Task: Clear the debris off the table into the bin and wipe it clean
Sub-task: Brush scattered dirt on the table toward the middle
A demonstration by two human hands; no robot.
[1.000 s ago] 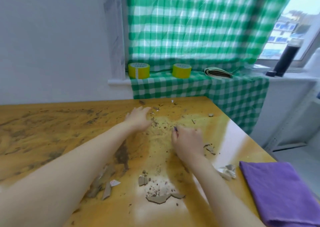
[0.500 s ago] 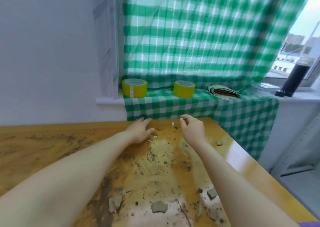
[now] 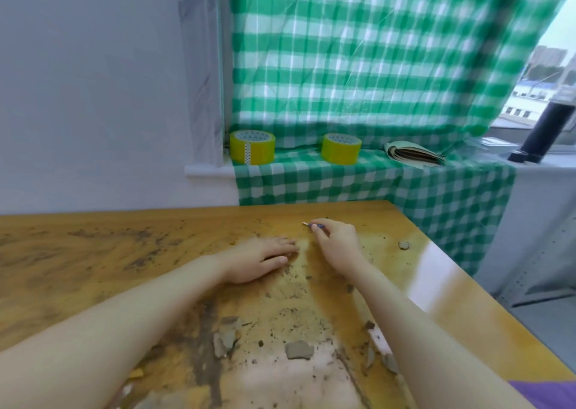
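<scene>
Pinching a small pale chip (image 3: 305, 223) at thumb and fingertip, right hand (image 3: 338, 244) is near the wooden table's (image 3: 93, 253) far edge. Left hand (image 3: 260, 260) lies flat beside it, fingers straight. Debris shards (image 3: 298, 350) lie nearer (purple cloth (image 3: 548, 393) at the lower right).

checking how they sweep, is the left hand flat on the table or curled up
Flat: the left hand lies palm down on the table, fingers straight. The right hand pinches a small scrap.

Green-white checked curtain (image 3: 374, 59); yellow tape rolls (image 3: 252, 147).
</scene>
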